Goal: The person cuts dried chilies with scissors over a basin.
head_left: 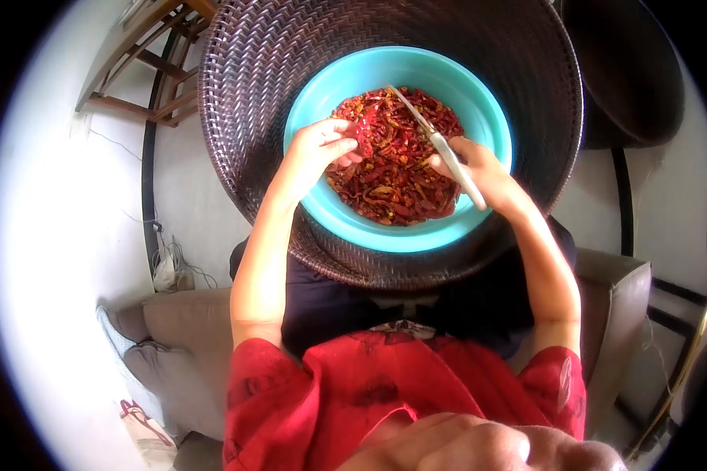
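Pale floor (192,188) and a grey-brown upholstered sofa (182,323) show around the edges of the head view, behind a wide, dark-brown woven basket (247,102) holding a round turquoise basin (416,64). At the basin's nine o'clock, the person's left hand (327,147) pinches a red, wrinkled dried chilli (366,132) above the heap; its long axis seems to run roughly twelve to six. At four o'clock, the right hand (478,169) grips white-handled metal scissors (438,146), their tips towards eleven. From the right hand, the pinched chilli lies between nine and ten o'clock, apart from the blades and nearer the left hand. Whether the blades are parted cannot be told. Below, glossy deep-red chilli pieces (397,188), flecked with yellow, fill the basin's bottom.
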Tool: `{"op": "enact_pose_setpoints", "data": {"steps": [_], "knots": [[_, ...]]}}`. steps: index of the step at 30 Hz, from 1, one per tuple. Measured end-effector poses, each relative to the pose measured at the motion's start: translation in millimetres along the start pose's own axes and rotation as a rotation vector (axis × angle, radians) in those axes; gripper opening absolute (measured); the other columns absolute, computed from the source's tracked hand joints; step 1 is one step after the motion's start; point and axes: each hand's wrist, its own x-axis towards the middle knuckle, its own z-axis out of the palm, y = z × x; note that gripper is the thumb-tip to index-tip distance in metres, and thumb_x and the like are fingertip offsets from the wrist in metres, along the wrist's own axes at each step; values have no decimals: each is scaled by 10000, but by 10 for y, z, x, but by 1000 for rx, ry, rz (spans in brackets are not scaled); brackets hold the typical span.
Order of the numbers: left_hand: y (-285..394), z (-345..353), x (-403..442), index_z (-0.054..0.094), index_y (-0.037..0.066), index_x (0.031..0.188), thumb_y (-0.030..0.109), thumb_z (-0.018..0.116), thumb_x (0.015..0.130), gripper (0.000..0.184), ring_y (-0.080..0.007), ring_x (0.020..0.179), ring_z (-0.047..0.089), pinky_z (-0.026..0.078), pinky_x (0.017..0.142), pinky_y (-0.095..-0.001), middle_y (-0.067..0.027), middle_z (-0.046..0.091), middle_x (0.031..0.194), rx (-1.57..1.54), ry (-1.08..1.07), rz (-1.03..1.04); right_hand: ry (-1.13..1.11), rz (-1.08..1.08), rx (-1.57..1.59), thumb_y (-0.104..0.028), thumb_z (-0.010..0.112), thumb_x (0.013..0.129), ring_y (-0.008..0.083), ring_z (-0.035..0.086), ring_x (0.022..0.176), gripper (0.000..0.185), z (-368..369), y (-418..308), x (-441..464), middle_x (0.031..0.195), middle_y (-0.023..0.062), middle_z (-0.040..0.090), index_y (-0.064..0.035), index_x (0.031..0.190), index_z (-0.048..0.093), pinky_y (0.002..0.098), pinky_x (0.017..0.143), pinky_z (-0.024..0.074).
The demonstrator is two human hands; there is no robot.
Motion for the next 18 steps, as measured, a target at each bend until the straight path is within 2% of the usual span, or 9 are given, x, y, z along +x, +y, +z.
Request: {"op": "enact_pose_setpoints", "data": {"steps": [1, 4, 8, 10, 14, 18], "knots": [[-6, 8, -6, 587, -42, 1209, 59, 593, 945, 283, -155, 801, 658, 526, 711, -265, -116, 695, 1017, -95, 16, 56, -28, -11, 53, -603, 667, 837, 224, 645, 821, 664, -3, 9, -7, 883, 152, 668, 22, 1061, 643, 350, 734, 499], [-37, -52, -2, 567, -32, 1258, 70, 546, 973, 304, -149, 809, 655, 527, 713, -265, -112, 695, 1012, -122, -6, 77, -72, -11, 65, -633, 661, 834, 218, 627, 798, 687, 5, 21, -18, 864, 129, 648, 14, 1063, 636, 337, 727, 492], [-66, -39, -29, 557, -22, 1271, 80, 518, 985, 306, -143, 802, 648, 523, 708, -261, -109, 695, 1010, -192, -3, 31, -149, -28, 75, -634, 662, 837, 204, 603, 770, 677, 37, -19, -25, 827, 99, 620, 6, 1056, 633, 333, 711, 485], [-44, -5, -52, 551, -7, 1281, 80, 515, 983, 313, -139, 783, 636, 516, 693, -251, -104, 695, 1003, -212, -48, 18, -177, -89, 107, -606, 666, 851, 190, 588, 753, 645, 62, -49, -39, 813, 80, 605, 4, 1058, 632, 335, 698, 480], [-46, 53, -62, 553, 5, 1281, 80, 523, 977, 315, -120, 726, 620, 497, 641, -230, -96, 697, 976, -191, -49, -5, -187, -36, 104, -593, 667, 857, 183, 590, 767, 642, 92, -80, -38, 830, 85, 615, 10, 1073, 631, 331, 695, 478], [-16, 72, -74, 554, 7, 1287, 112, 533, 980, 325, -90, 640, 584, 457, 572, -207, -91, 699, 937, -157, -69, 11, -137, -26, 69, -549, 688, 860, 169, 599, 704, 589, 97, -59, -6, 759, 88, 629, 26, 987, 673, 313, 653, 476]]}}
